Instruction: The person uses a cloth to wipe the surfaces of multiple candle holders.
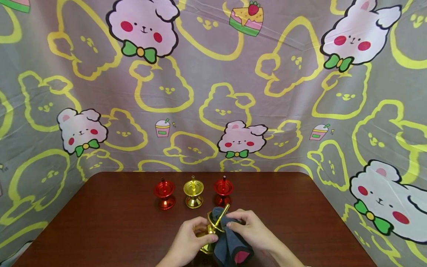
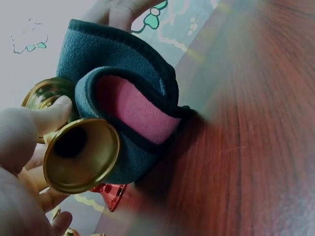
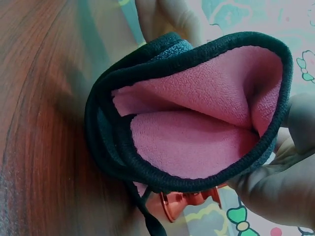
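Observation:
Near the front of the table, my left hand [image 1: 186,237] grips a shiny gold candle holder [image 2: 81,155] by its narrow waist. It is tilted, with its flared hollow foot facing the left wrist camera and its thin centre spike slanting up to the right in the head view. My right hand [image 1: 250,227] pinches a dark blue-grey cloth [image 1: 230,243] with black edging and a pink underside. Bunched against the holder's dish, the cloth hides part of it and hangs down in folds. Some right fingertips are hidden behind the cloth.
Behind the hands stand a red candle holder [image 1: 165,194], a gold one [image 1: 194,193] and another red one [image 1: 223,190] in a row, upright. The dark reddish-brown wooden table [image 1: 116,222] meets a patterned curtain [image 1: 200,74] at its back and sides.

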A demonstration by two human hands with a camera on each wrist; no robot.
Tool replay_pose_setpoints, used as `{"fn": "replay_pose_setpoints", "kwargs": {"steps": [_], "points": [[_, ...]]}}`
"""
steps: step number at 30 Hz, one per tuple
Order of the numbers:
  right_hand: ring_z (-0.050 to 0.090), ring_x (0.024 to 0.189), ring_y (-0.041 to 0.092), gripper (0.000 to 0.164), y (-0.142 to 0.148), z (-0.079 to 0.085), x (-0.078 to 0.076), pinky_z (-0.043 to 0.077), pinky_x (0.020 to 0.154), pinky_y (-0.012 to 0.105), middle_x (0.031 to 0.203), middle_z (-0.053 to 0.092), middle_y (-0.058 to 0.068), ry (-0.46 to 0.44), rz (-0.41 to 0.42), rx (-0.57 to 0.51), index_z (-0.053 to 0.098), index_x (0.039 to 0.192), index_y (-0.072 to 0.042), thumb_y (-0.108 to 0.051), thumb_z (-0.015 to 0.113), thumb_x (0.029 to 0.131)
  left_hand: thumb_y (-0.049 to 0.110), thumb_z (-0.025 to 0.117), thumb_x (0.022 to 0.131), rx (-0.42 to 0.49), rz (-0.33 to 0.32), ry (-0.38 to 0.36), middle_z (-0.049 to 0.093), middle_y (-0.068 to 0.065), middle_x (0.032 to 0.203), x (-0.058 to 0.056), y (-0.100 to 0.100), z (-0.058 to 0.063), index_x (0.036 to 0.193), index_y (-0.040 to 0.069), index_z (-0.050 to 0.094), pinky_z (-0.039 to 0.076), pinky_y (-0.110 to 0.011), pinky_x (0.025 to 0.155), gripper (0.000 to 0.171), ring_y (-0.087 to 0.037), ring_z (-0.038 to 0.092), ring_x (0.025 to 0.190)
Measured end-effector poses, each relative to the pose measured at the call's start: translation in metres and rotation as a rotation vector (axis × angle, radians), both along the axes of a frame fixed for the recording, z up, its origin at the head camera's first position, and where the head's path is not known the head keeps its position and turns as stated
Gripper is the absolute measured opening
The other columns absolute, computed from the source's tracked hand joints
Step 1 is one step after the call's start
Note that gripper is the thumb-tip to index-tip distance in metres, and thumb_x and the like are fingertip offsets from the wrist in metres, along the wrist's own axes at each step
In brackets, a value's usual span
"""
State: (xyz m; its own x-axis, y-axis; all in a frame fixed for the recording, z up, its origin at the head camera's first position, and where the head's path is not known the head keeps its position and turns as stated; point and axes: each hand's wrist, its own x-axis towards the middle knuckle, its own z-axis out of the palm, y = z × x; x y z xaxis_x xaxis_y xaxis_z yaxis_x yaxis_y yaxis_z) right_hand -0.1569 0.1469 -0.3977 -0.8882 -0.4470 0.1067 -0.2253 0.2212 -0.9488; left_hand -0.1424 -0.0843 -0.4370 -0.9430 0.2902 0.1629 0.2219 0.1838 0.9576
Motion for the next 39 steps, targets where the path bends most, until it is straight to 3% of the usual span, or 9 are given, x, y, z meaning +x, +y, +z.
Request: {"fn": "replay_pose_setpoints", "kwargs": {"steps": [4,12,19,22,28,32,35,39], "points": [[0.056,0.102,0.021,0.022,-0.002,-0.001,0.000,0.045,0.083,0.025,0.107,0.066,0.010,0.020,-0.008,0.019,0.073,0.112,0.004,-0.006,0.067,0.094,0.024,0.089,0.076,-0.067,0.083,0.051,0.073,0.004,0.085,0.001,0.003,0.001,0.092,0.011,0.068,0.051,-0.026,0.068,0.030,-0.009,0.065,0.080],[0.057,0.102,0.021,0.024,-0.006,-0.001,-0.002,0.047,0.082,0.025,0.107,0.067,0.010,0.062,-0.014,0.067,0.072,0.114,0.005,-0.008,0.069,0.093,0.038,0.094,0.062,-0.269,0.294,0.157,0.057,0.013,0.077,0.000,0.009,-0.001,0.081,0.026,0.062,0.038,-0.029,0.072,0.039,-0.010,0.050,0.078],[0.055,0.101,0.023,0.024,-0.002,-0.004,-0.004,0.047,0.080,0.025,0.107,0.066,0.010,-0.007,-0.016,0.023,0.072,0.115,0.004,-0.007,0.067,0.094,0.037,0.094,0.062,-0.278,0.294,0.154,0.059,0.016,0.078,-0.001,0.010,0.001,0.084,0.025,0.064,0.034,-0.034,0.078,0.039,-0.009,0.050,0.081],[0.055,0.100,0.021,0.025,0.000,-0.005,-0.005,0.048,0.078,0.025,0.107,0.065,0.010,-0.033,-0.007,-0.004,0.071,0.117,0.004,-0.007,0.066,0.095,0.036,0.093,0.067,-0.245,0.242,0.149,0.061,0.013,0.082,0.000,0.006,0.003,0.090,0.022,0.067,0.039,-0.031,0.076,0.038,-0.011,0.052,0.084],[0.056,0.099,0.018,0.027,0.003,-0.004,-0.005,0.050,0.078,0.024,0.109,0.064,0.012,-0.055,0.014,-0.069,0.068,0.119,0.008,-0.005,0.064,0.095,0.017,0.074,0.092,0.024,-0.050,0.107,0.070,-0.006,0.098,-0.003,-0.008,0.002,0.112,0.003,0.069,0.052,-0.026,0.075,0.025,-0.012,0.065,0.087],[0.059,0.098,0.016,0.029,0.004,-0.002,-0.004,0.051,0.079,0.025,0.112,0.063,0.011,-0.120,0.068,-0.120,0.065,0.122,0.009,-0.005,0.061,0.097,0.009,0.066,0.097,0.146,-0.180,0.063,0.070,-0.014,0.102,-0.007,-0.016,-0.003,0.116,-0.007,0.064,0.054,-0.026,0.078,0.024,-0.011,0.067,0.089],[0.058,0.100,0.016,0.030,0.005,-0.001,-0.004,0.051,0.082,0.025,0.115,0.063,0.012,-0.123,0.116,-0.137,0.064,0.124,0.010,-0.006,0.060,0.098,0.010,0.064,0.099,0.195,-0.247,-0.021,0.069,-0.012,0.104,-0.009,-0.019,-0.004,0.120,-0.011,0.061,0.054,-0.025,0.079,0.030,-0.011,0.067,0.091],[0.055,0.105,0.017,0.030,0.006,-0.001,-0.003,0.048,0.086,0.026,0.118,0.062,0.015,-0.095,0.148,-0.143,0.064,0.125,0.009,-0.006,0.059,0.099,0.015,0.061,0.101,0.165,-0.327,-0.069,0.067,-0.001,0.096,-0.010,-0.021,-0.006,0.116,-0.011,0.063,0.051,-0.021,0.074,0.030,-0.007,0.064,0.085]]}}
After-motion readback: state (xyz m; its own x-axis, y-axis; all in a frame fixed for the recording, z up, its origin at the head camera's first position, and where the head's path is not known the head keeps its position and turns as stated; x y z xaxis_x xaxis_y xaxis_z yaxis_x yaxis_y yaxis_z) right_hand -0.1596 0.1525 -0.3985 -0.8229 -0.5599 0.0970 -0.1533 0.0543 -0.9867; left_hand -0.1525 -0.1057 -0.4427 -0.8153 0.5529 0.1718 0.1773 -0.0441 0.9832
